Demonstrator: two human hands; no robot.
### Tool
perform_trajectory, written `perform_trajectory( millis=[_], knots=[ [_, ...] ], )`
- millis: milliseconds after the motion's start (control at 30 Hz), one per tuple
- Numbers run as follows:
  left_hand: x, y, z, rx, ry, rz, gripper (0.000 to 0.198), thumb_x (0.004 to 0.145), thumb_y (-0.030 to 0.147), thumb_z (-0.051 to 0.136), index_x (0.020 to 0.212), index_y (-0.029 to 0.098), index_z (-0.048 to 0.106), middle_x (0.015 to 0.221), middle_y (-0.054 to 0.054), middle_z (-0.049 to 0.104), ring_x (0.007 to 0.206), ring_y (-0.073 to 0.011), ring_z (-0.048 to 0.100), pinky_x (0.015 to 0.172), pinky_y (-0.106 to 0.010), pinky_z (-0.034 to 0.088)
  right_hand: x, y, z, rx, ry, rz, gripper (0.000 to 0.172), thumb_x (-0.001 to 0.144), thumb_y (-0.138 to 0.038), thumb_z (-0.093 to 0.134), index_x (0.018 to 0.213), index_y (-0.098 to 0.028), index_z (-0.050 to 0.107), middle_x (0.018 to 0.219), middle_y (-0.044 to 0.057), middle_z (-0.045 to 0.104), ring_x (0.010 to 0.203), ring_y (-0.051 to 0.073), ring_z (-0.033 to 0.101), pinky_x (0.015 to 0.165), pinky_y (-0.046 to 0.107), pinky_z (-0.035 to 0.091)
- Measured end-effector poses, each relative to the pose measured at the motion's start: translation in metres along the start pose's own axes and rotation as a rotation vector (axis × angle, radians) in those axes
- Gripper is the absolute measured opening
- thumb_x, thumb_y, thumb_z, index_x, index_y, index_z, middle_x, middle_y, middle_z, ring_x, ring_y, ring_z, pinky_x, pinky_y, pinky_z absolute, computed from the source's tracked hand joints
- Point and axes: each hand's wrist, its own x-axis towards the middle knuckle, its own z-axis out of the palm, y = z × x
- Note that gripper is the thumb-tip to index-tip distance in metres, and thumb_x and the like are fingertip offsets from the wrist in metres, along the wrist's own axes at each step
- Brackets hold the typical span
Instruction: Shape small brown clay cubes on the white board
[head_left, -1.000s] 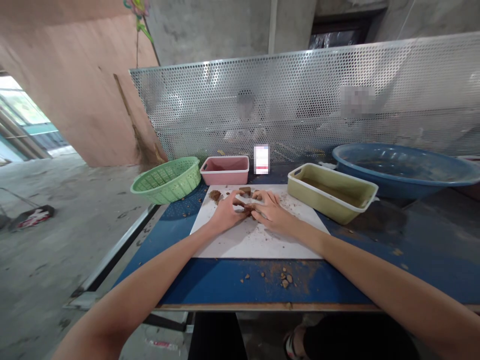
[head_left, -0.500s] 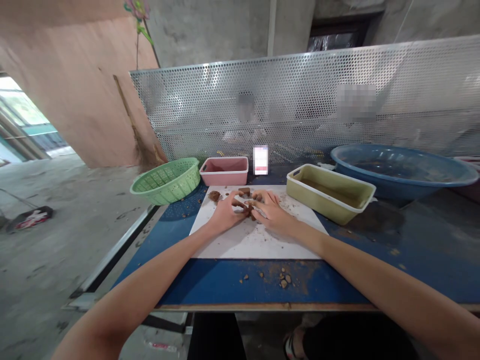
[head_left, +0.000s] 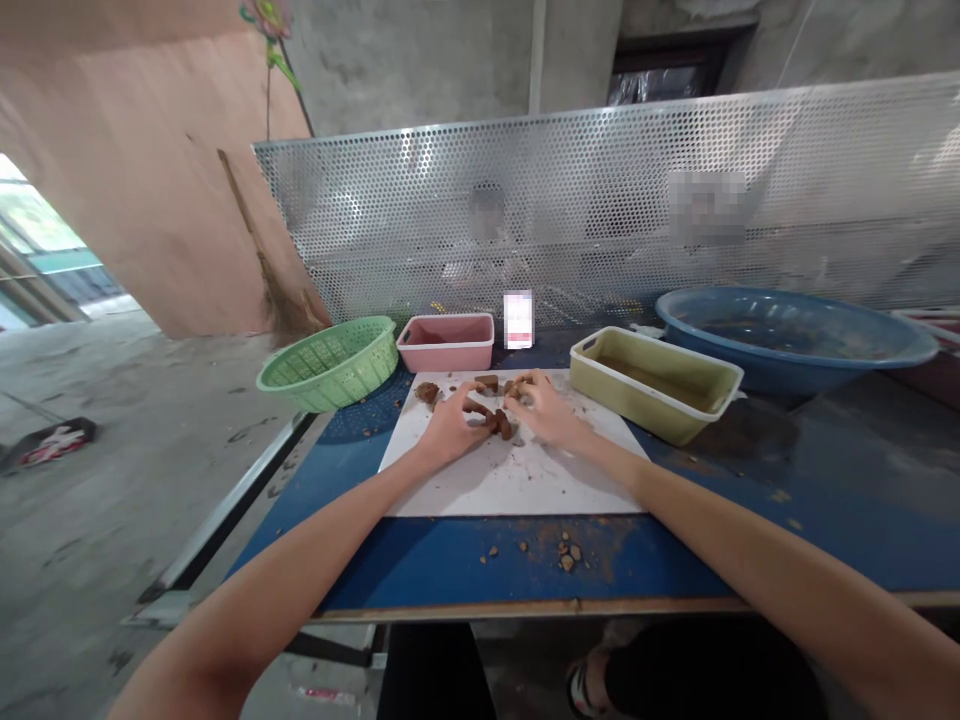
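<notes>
Both my hands rest on a white board (head_left: 517, 485) that lies on a blue table. My left hand (head_left: 448, 425) is curled, its fingers pinching a brown clay roll (head_left: 487, 413) that runs toward the right. My right hand (head_left: 541, 407) sits just right of that roll, fingers bent down over smaller clay pieces near the board's far edge; what it grips is hidden. A brown clay lump (head_left: 428, 391) lies at the board's far left, and a small clay block (head_left: 487, 381) lies at the far edge.
Behind the board stand a green basket (head_left: 330, 362), a pink tub (head_left: 446, 342), a yellow-green tub (head_left: 654, 383) and a wide blue basin (head_left: 787, 335). Clay crumbs (head_left: 564, 553) dot the blue table (head_left: 420, 560) by its front edge. A perforated metal screen (head_left: 600, 200) closes the back.
My right hand has drawn away from the left toward the board's far edge, which uncovers the end of the clay roll. The left hand has stayed in place.
</notes>
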Motion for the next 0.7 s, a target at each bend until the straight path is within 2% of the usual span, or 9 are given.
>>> perform_trajectory(
  millis=[67,133,233,333,467,600,700],
  knots=[
    [0.000,0.001,0.000,0.024,0.004,-0.007,0.059,0.081,0.028,0.082,0.134,0.026,0.058,0.098,-0.002,0.083,0.105,-0.0282,0.080,0.102,-0.045,0.054,0.015,-0.004,-0.005,0.011,-0.067,0.075,0.025,0.100,-0.037,0.060,0.090,-0.020,0.074,0.113,0.013,0.067,0.112,0.028,0.062,0.102,0.040,0.050],
    [0.000,0.001,0.001,0.046,0.022,-0.013,0.060,0.080,0.025,0.083,0.134,0.026,0.058,0.097,-0.001,0.083,0.104,-0.0284,0.080,0.102,-0.044,0.054,0.032,-0.010,-0.011,0.044,-0.188,0.145,0.022,0.094,-0.036,0.065,0.088,-0.019,0.078,0.089,0.008,0.068,0.089,0.024,0.062,0.082,0.035,0.049],
    [0.001,-0.001,0.003,0.057,0.045,-0.005,0.061,0.079,0.026,0.084,0.135,0.026,0.059,0.094,0.000,0.082,0.103,-0.0276,0.080,0.100,-0.043,0.056,0.054,-0.019,-0.019,0.073,-0.372,0.274,0.018,0.083,-0.036,0.072,0.079,-0.019,0.077,0.064,-0.001,0.053,0.063,0.016,0.045,0.062,0.031,0.034],
    [0.000,-0.005,0.003,0.046,0.059,0.032,0.060,0.080,0.027,0.084,0.136,0.026,0.060,0.094,0.000,0.082,0.100,-0.0260,0.081,0.098,-0.040,0.057,0.066,-0.027,-0.024,0.040,-0.533,0.271,0.013,0.075,-0.032,0.074,0.069,-0.020,0.074,0.060,-0.002,0.044,0.059,0.014,0.035,0.058,0.031,0.025],
    [0.000,-0.009,0.003,0.026,0.058,0.063,0.063,0.079,0.026,0.084,0.137,0.026,0.061,0.096,-0.001,0.082,0.099,-0.0261,0.081,0.093,-0.037,0.060,0.071,-0.036,-0.022,-0.005,-0.666,0.252,0.012,0.071,-0.031,0.075,0.066,-0.019,0.074,0.064,0.001,0.054,0.062,0.015,0.041,0.058,0.032,0.027],
    [-0.001,-0.009,0.003,0.034,0.062,0.077,0.064,0.079,0.024,0.084,0.138,0.026,0.061,0.097,-0.001,0.082,0.097,-0.0259,0.081,0.093,-0.038,0.060,0.071,-0.040,-0.017,0.016,-0.656,0.272,0.008,0.071,-0.026,0.074,0.067,-0.019,0.072,0.072,0.003,0.062,0.070,0.018,0.051,0.062,0.031,0.034],
    [0.000,-0.008,0.004,0.033,0.066,0.076,0.063,0.079,0.025,0.084,0.137,0.025,0.061,0.096,-0.002,0.082,0.096,-0.0253,0.081,0.091,-0.037,0.061,0.072,-0.042,-0.015,-0.063,-0.584,0.280,0.012,0.073,-0.023,0.071,0.062,-0.019,0.065,0.066,0.001,0.053,0.066,0.017,0.047,0.061,0.032,0.032]
  ],
)
